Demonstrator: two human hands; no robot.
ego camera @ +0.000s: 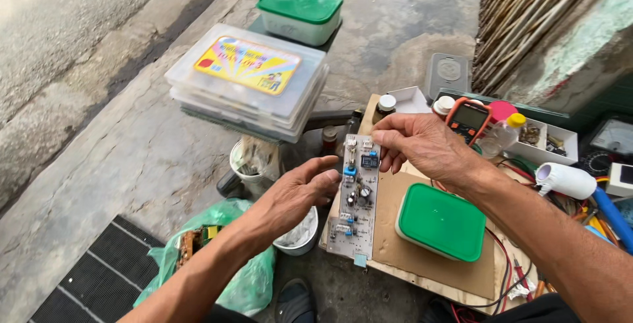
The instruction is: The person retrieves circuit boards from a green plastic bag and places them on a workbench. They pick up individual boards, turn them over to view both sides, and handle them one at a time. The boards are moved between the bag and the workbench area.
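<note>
Two hands meet over a long narrow circuit board (pixel 356 197), which is held above a sheet of cardboard (pixel 422 244) on a wooden slab. The right hand (pixel 422 141) pinches the board's top end between thumb and fingertips, the other fingers curled loosely. The left hand (pixel 297 194) lies against the board's left edge, fingers close together and slightly bent, thumb tucked beneath; whether it grips or only steadies I cannot tell. By the look of it the board is being held up and turned for inspection, component side upward; any further handling calls for a firm hold on the edges, clear of the small parts.

Right of the board sits a white tub (pixel 440 223) with a green lid, shut, contents hidden. Beyond the board stands a stack of clear flat boxes (pixel 247 79), closed, and past them another green-lidded tub (pixel 300 11). Left of the board a green bag (pixel 244 283) holds another circuit board. Far right, an open white tray (pixel 547 139) holds small parts, beside an orange multimeter (pixel 468 120).
</note>
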